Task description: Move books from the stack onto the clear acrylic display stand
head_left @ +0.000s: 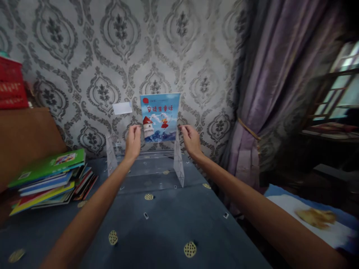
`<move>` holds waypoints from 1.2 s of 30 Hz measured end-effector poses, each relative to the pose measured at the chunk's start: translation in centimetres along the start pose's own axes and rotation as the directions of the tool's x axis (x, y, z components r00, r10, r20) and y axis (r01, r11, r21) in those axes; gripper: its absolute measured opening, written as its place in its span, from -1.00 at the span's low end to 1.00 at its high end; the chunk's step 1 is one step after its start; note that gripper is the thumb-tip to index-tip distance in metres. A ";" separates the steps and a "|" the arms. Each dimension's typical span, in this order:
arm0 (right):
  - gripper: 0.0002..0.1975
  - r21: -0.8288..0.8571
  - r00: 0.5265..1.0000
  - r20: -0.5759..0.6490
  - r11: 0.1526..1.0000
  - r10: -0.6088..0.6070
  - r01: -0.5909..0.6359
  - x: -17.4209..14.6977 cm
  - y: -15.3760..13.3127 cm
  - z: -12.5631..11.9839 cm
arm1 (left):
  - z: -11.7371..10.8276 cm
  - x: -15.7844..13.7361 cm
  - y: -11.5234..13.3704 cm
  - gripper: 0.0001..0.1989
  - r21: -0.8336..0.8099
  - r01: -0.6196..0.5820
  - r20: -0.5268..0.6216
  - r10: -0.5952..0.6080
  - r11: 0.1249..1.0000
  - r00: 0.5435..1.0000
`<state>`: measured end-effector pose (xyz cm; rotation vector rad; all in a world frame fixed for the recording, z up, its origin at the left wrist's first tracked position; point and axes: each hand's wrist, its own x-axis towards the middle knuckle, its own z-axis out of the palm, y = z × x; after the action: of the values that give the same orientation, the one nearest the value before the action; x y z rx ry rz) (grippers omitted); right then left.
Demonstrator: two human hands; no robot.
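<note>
A blue picture book [159, 119] with red title characters stands upright, facing me, at the back of a clear plastic display rack [178, 164]. My left hand [133, 141] is closed at the book's left edge, fingers curled and pressed together. On the other side, my right hand [191, 139] pinches at its right edge, thumb and fingers close together. The rack's see-through side panels rise below the hands, and its steps look bare. Whether the book's bottom edge rests on the rack is hard to make out.
Left of the rack lies a stack of books [53, 179], with a brown box [30, 138] and a red container [12, 84] behind. A white label [122, 108] is on the patterned wall. A purple curtain [249, 112] hangs right of the blue-clothed table [157, 235].
</note>
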<state>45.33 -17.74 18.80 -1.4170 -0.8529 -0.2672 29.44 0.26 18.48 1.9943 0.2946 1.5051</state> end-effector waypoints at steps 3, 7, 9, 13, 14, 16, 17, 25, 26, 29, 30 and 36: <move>-0.76 -0.157 0.901 0.150 0.890 -0.407 0.428 -5.6 0.4 -0.2 | -1.6 -4.7 0.0 -0.66 0.048 0.010 0.019 -0.011 0.999 1.000; -0.80 -0.072 0.753 0.483 0.837 -0.447 0.543 -13.3 2.0 0.7 | -4.7 -10.5 -1.4 -0.73 0.173 -0.035 0.114 0.015 0.984 0.993; -0.79 -0.037 0.681 0.621 0.854 -0.388 0.519 -16.4 2.6 1.6 | -7.0 -12.3 -2.7 -0.74 0.270 -0.059 0.131 0.024 0.961 0.991; -0.77 0.024 0.602 0.745 0.914 -0.287 0.406 -20.8 2.9 3.7 | -12.7 -13.2 -6.0 -0.75 0.526 -0.094 0.073 0.065 0.845 0.995; -0.77 0.044 0.584 0.764 0.925 -0.274 0.376 -21.7 3.0 4.2 | -14.2 -13.0 -6.8 -0.75 0.597 -0.081 0.040 0.072 0.798 0.997; -0.77 0.062 0.564 0.789 0.946 -0.241 0.318 -23.3 3.1 5.0 | -17.2 -12.2 -8.3 -0.74 0.699 -0.017 -0.044 0.066 0.715 0.997; -0.77 0.064 0.557 0.800 0.954 -0.224 0.292 -23.9 3.3 5.4 | -18.5 -11.8 -9.0 -0.72 0.724 0.013 -0.075 0.060 0.690 0.995; -0.74 0.058 0.535 0.831 0.981 -0.150 0.186 -25.1 4.5 6.0 | -25.0 -8.0 -12.5 -0.45 0.921 0.111 -0.082 -0.093 0.374 0.992; -0.74 0.063 0.540 0.826 0.978 -0.162 0.197 -25.1 4.4 6.0 | -25.3 -7.7 -12.7 -0.40 0.943 0.091 -0.054 -0.124 0.321 0.991; -0.76 0.086 0.539 0.812 0.959 -0.224 0.270 -25.1 4.4 5.9 | -25.9 -6.9 -13.0 -0.34 0.968 0.044 0.005 -0.193 0.247 0.981; -0.77 0.091 0.536 0.808 0.951 -0.243 0.294 -25.2 4.4 5.9 | -25.9 -6.8 -13.0 -0.34 0.972 0.037 0.013 -0.209 0.234 0.978; -0.78 0.085 0.535 0.791 0.920 -0.296 0.383 -25.5 4.8 5.8 | -26.1 -6.9 -12.4 -0.36 0.981 0.000 0.047 -0.239 0.192 0.970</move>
<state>28.86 -19.55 -1.96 -1.4448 -1.9104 0.0646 5.25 15.16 9.93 2.9216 1.6952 0.9665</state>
